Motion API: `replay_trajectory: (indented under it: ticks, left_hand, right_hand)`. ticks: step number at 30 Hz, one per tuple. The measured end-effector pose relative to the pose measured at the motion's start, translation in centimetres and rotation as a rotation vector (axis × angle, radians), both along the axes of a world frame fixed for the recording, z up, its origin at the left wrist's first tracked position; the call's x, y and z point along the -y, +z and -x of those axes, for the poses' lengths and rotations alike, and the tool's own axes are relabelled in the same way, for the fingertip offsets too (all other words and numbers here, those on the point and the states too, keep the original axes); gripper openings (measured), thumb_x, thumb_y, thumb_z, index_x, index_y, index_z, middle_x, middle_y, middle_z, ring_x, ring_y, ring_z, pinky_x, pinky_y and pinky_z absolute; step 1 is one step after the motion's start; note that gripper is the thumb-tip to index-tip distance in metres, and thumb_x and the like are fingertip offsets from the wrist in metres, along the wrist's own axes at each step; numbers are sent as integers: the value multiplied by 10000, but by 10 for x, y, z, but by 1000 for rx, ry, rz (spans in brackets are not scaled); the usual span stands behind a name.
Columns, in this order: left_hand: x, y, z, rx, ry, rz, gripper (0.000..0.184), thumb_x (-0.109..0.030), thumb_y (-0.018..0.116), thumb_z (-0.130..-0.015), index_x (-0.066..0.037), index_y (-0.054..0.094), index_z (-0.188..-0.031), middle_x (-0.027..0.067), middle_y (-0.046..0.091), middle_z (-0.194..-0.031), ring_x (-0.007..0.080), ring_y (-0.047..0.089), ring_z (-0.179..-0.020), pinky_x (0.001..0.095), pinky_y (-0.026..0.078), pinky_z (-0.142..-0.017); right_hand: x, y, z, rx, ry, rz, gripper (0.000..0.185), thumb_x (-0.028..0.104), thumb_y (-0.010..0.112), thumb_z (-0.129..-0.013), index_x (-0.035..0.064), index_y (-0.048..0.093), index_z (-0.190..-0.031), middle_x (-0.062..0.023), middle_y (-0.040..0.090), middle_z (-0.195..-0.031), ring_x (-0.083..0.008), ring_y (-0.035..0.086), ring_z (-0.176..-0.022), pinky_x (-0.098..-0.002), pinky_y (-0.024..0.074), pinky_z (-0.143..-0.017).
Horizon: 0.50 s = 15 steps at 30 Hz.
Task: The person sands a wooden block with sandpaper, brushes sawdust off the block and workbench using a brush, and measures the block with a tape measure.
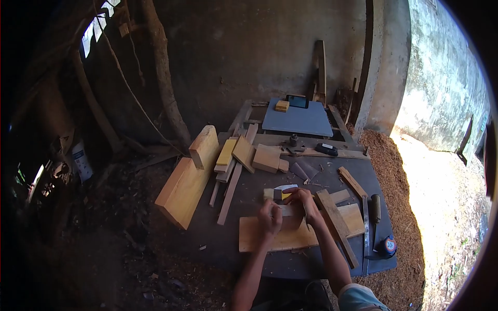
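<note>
Over a pale wooden board (251, 234) on the dark table, my left hand (270, 217) has its fingers closed on the left edge of a brownish sheet (291, 220). My right hand (305, 201) is closed at the sheet's upper right side, with part of the sheet hanging beside the wrist. Just beyond both hands lies a small item with a grey band and yellow part (278, 194); its exact kind is hard to tell. A narrow wood strip (336, 223) crosses the board to the right of my right hand.
Wood blocks (267, 158) and strips lie at the back left, near a large upright plank piece (188, 182). At the right are a metal ruler (366, 233), a handled tool (376, 208) and a tape measure (388, 245). A blue-grey panel (296, 120) holds a phone (298, 101).
</note>
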State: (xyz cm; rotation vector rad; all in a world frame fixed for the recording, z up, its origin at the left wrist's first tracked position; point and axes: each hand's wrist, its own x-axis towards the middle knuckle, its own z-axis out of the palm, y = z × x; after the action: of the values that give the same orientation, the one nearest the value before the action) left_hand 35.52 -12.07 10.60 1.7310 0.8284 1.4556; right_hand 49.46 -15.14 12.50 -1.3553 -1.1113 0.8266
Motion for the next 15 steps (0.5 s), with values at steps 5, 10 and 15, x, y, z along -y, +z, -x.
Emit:
replay_trajectory:
  ticks: [5,10,15]
  left_hand:
    - [-1,3,-4,27,49,-20,194,-170,428,-740,7,448,-662,137,480,-541,196,510,-504,357,383,-480]
    - [-4,-2,-2,12,6,-30,187,-169,441,-769,-3,495,-702,159,532,-589,292,580,-561,365,429,-521]
    - [-6,-5,-1,-25,-60,32,184,-168,440,-770,-4,490,-705,156,539,-604,279,585,-574,355,430,-525]
  right_hand:
    - [-8,1,-5,-21,45,89,407,228,399,-735,-9,583,-1011,-42,509,-749,-165,472,-768,-272,385,-736]
    - [29,11,18,225,-27,9,394,184,450,-718,-32,553,-1031,-169,594,-917,-241,550,-883,-316,403,-810]
    - [6,34,12,140,-67,61,366,203,417,-738,-38,577,-960,-180,588,-900,-258,544,-877,-320,398,-800]
